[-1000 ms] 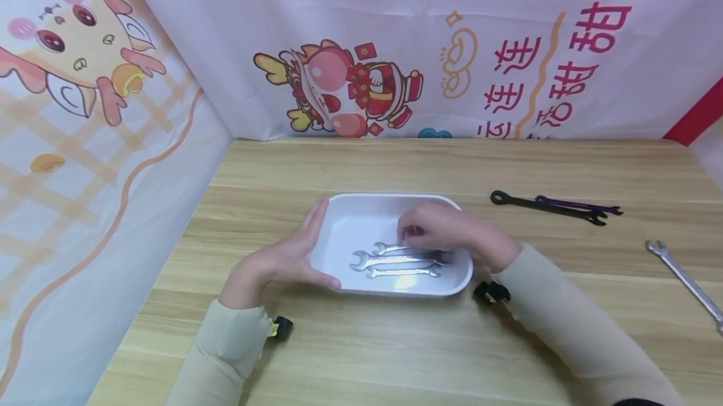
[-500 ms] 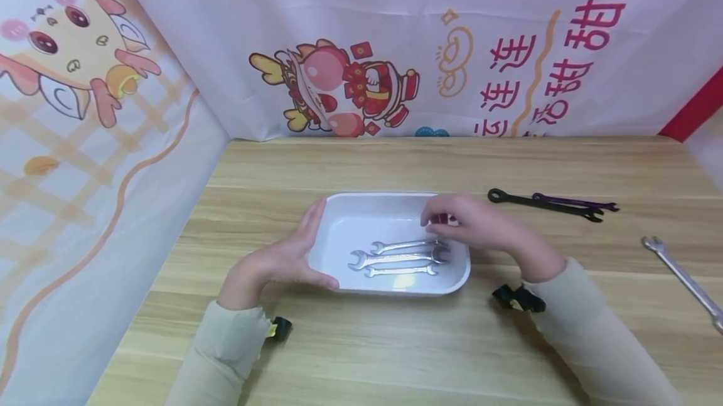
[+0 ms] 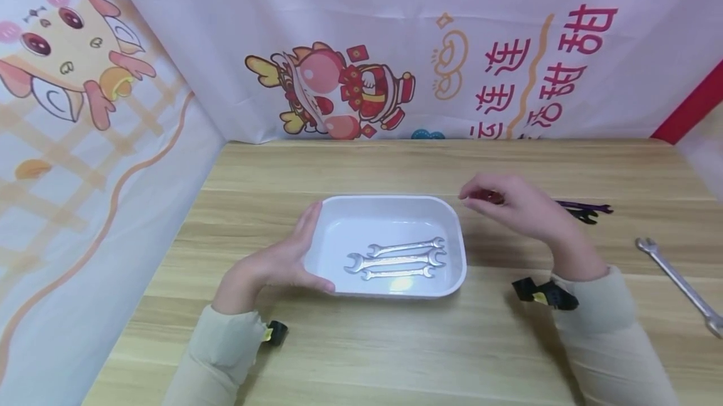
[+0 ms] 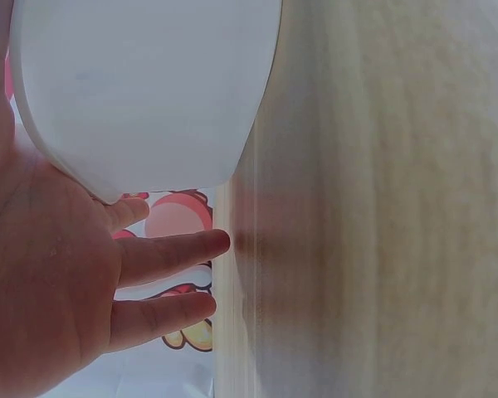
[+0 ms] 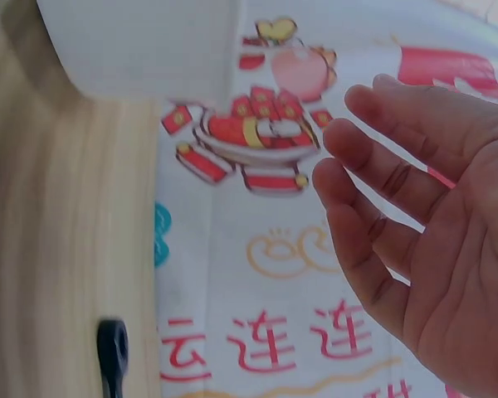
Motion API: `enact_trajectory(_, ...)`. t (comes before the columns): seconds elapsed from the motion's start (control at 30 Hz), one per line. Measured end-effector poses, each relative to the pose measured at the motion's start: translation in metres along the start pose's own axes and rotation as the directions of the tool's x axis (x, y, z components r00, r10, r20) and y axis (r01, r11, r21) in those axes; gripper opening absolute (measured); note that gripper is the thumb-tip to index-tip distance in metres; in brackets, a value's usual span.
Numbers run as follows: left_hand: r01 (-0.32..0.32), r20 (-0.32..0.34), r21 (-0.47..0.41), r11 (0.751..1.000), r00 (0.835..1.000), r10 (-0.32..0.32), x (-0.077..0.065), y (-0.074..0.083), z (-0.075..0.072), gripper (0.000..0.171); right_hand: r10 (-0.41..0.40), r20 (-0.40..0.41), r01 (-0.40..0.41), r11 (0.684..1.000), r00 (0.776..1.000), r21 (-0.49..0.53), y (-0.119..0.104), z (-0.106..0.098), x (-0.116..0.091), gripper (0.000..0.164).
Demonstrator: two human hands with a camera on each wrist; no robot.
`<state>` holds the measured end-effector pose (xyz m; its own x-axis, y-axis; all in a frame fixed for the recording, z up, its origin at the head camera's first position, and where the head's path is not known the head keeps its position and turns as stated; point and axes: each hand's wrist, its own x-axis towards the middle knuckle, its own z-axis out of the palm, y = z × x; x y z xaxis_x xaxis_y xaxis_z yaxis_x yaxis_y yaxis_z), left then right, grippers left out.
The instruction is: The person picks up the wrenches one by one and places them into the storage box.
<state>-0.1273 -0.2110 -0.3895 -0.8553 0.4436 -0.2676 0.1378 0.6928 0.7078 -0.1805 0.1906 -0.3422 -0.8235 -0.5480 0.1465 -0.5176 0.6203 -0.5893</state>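
- Between the two hands sits the white tray (image 3: 356, 230), three silver wrenches (image 3: 395, 261) lying roughly side by side on its floor.
- At its end, the left hand (image 3: 277, 267) braces with fingers straight and thumb by the near rim; I'd want only enough pressure to stop sliding.
- Beyond the tray's other end, the right hand (image 3: 516, 205) hovers, fingers loosely bent, holding nothing I can see.
- Right of that hand, partly hidden behind it, lie the purple wrench (image 3: 584, 206) and black wrench (image 3: 584, 214), close together; I'd pinch one mid-shank, so its neighbour isn't dragged.
- Farther right of it, the loose silver wrench (image 3: 680, 282) lies alone, slantwise; I'd lift it level.
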Motion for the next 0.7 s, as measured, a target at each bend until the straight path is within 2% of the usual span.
enact_trajectory(0.27, 0.007, 0.001, -0.005, 1.0, 1.0, -0.007, -0.001, 0.001, 0.0, 0.152, 0.058, -0.061, -0.06, 0.997, 0.996, -0.04, 0.019, -0.021, -0.01, 0.016)
enact_trajectory(0.43, -0.001, 0.0, -0.01, 1.0, 1.0, 0.001, -0.001, 0.001, 0.001, 0.152, 0.145, -0.073, -0.149, 0.987, 0.987, -0.061, 0.034, -0.029, -0.015, 0.019)
enact_trajectory(0.57, -0.006, 0.005, -0.018, 1.0, 1.0, 0.006, 0.0, 0.0, 0.001, 0.15, 0.182, -0.063, -0.187, 0.979, 0.981, -0.084, 0.051, -0.032, -0.017, 0.021)
enact_trajectory(0.7, -0.018, 0.011, -0.023, 1.0, 1.0, 0.018, 0.0, -0.001, 0.0, 0.148, 0.221, -0.027, -0.223, 0.973, 0.975, -0.066, 0.07, -0.033, -0.021, 0.026)
